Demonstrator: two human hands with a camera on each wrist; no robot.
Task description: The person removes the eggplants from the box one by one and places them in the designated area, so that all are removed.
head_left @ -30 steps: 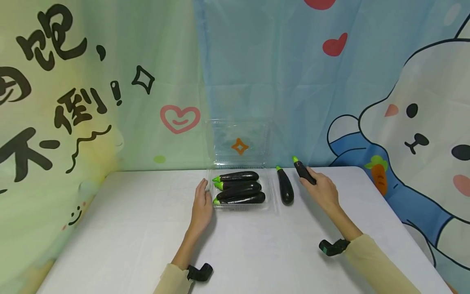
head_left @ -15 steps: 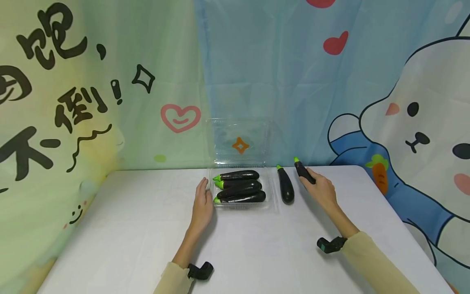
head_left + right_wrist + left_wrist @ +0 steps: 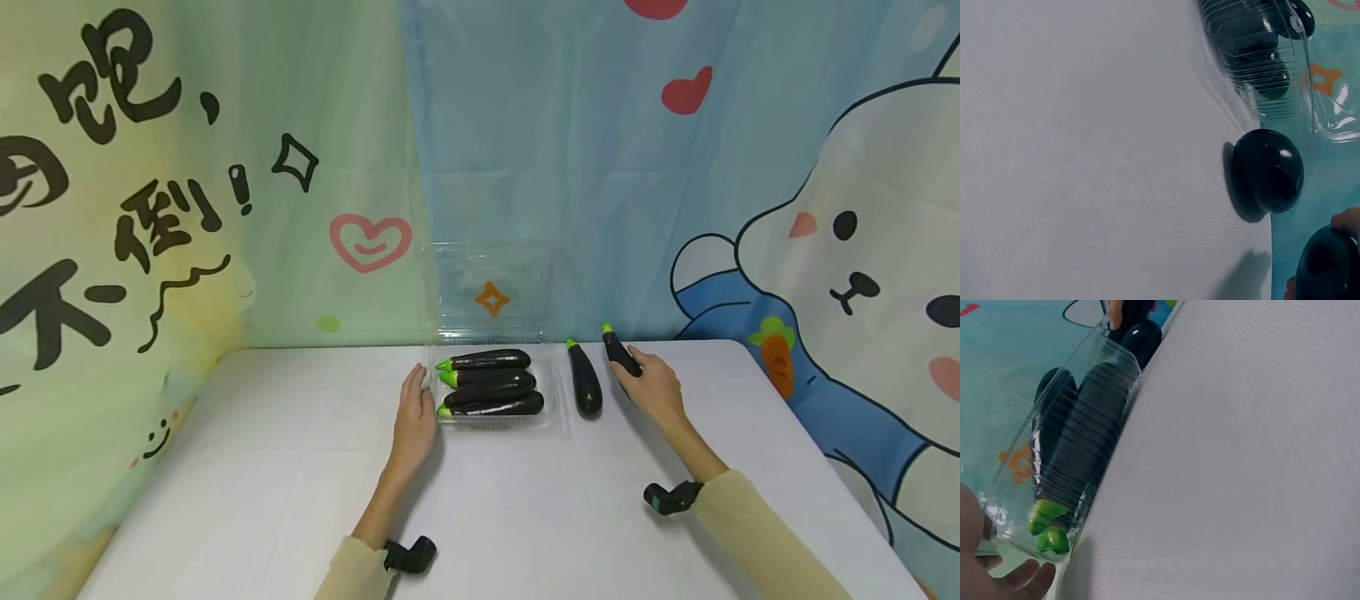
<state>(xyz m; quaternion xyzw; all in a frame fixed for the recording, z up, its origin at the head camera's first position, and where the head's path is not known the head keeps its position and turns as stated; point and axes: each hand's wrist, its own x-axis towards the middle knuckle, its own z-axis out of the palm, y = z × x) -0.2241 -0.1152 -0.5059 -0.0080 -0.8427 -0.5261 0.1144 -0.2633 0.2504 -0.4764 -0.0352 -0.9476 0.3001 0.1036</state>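
In the head view, my right hand (image 3: 654, 387) grips a dark eggplant (image 3: 619, 353) by its thick end, its green stem pointing away from me. The right wrist view shows the rounded end of this eggplant (image 3: 1327, 265) with fingertips on both sides. Another eggplant (image 3: 585, 382) lies on the table between that hand and a clear plastic clamshell box (image 3: 551, 400). Several eggplants (image 3: 491, 385) lie side by side in the box, green stems to the left. My left hand (image 3: 414, 421) rests against the box's left side, fingers extended; in the left wrist view its fingers (image 3: 1038, 581) are at the stem end.
The box's transparent lid (image 3: 487, 283) stands raised at the back, before a printed curtain (image 3: 487, 125). A white cloth (image 3: 525, 508) covers the table, whose back edge runs just behind the box. Each wrist wears a black camera (image 3: 411, 555).
My right hand has shifted very slightly left, and the eggplant it holds has turned a little more upright in the head view. The left hand and the box stay in place.
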